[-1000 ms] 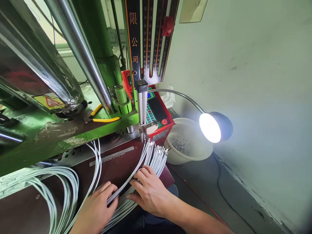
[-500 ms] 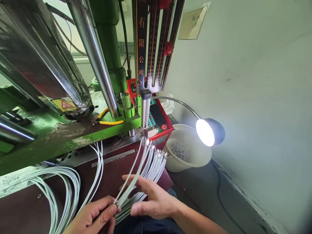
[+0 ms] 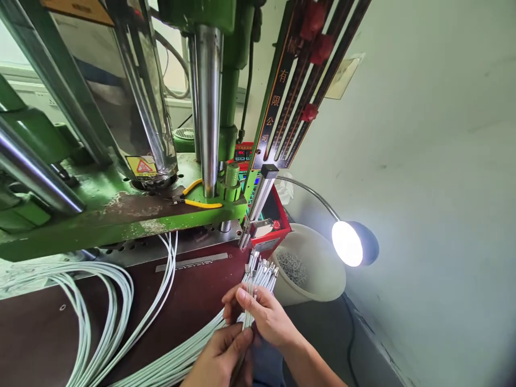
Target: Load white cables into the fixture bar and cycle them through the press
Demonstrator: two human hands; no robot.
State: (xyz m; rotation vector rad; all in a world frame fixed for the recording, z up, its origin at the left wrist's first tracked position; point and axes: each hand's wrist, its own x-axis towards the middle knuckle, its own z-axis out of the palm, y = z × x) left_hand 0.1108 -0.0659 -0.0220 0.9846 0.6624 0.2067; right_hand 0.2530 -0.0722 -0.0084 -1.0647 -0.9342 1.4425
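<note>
A bundle of thin white cables (image 3: 258, 279) with metal tips lies across the dark brown work surface (image 3: 40, 333), tips pointing up toward the green machine. My right hand (image 3: 262, 314) grips the bundle just below its tips, fingers wrapped around it. Lower on the same cables, my left hand (image 3: 220, 357) pinches them at the table's front edge. Both hands touch each other around the cables. The rest of the white cables (image 3: 100, 317) loops away to the left over the table.
A green press machine (image 3: 121, 209) with steel columns overhangs the table. Yellow-handled pliers (image 3: 193, 196) lie on its bed. A red control box (image 3: 274, 226) stands behind the cable tips. To the right are a white bowl of small metal parts (image 3: 310, 269) and a lit gooseneck lamp (image 3: 350, 242).
Both hands lifted cables off the table and gathered them into one bundle, moving right and closer together. The right hand went from flat and open to gripping. The view tilted upward.
</note>
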